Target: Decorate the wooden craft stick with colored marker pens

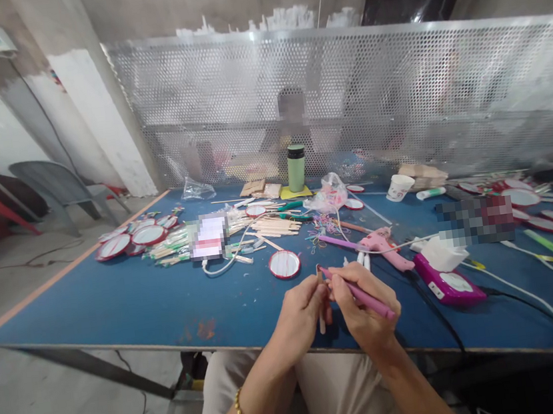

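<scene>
Just over the front edge of the table, my left hand (299,311) is closed on a thin wooden stick (323,325), held upright. My right hand (367,307) grips a pink pen-shaped tool (371,301). The tool's tip meets the top of the stick, though the exact contact there is too small to tell. A round disc with a red rim (284,264) lies flat a little beyond my hands. To the right, a pink glue gun (385,247) rests on the table, its lead running toward the front edge.
Bundled sticks (273,226), a phone (208,237) on a white cable and stacked red-rimmed discs (147,235) lie to the left. A green bottle (297,169) and paper cup (399,186) stand behind. A purple power strip (450,283) with cords sits right.
</scene>
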`<state>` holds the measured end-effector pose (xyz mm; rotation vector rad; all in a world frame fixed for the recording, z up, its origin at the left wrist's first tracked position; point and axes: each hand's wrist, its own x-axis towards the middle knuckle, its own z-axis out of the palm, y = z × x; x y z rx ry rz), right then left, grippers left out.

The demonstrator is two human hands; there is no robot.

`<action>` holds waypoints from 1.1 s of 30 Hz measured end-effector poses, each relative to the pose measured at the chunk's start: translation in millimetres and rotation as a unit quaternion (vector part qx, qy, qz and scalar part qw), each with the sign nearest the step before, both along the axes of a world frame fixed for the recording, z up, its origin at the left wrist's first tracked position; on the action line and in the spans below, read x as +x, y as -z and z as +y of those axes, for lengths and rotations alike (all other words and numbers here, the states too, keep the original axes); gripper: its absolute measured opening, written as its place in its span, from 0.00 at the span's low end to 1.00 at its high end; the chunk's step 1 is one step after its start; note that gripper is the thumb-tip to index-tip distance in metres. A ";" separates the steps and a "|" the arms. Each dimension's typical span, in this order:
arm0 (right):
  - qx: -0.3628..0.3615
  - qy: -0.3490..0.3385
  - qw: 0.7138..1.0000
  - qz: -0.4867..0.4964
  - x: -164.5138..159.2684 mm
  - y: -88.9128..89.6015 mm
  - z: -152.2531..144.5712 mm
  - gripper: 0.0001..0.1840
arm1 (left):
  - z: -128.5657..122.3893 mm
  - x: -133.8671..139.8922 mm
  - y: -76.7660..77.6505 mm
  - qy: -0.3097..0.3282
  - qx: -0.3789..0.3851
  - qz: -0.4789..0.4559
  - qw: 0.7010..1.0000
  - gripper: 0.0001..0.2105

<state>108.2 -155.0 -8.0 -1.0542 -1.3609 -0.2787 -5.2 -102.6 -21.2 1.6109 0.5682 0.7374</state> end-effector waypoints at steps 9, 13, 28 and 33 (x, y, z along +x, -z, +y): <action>-0.009 0.013 1.000 0.014 -0.5 1.3 -1.6 0.09 | 1.1 0.3 0.3 0.006 -0.019 -0.003 1.000 0.19; -0.006 0.021 1.000 -0.004 0.1 0.3 -2.5 0.09 | 1.0 0.0 0.6 0.005 -0.024 -0.002 1.000 0.18; -0.005 0.016 1.000 0.002 0.8 2.0 -1.9 0.09 | 2.1 0.8 4.5 0.009 -0.028 -0.013 0.999 0.18; -0.009 0.018 1.000 0.005 0.6 2.1 -2.0 0.09 | 2.4 0.8 3.3 0.011 -0.032 -0.019 0.999 0.18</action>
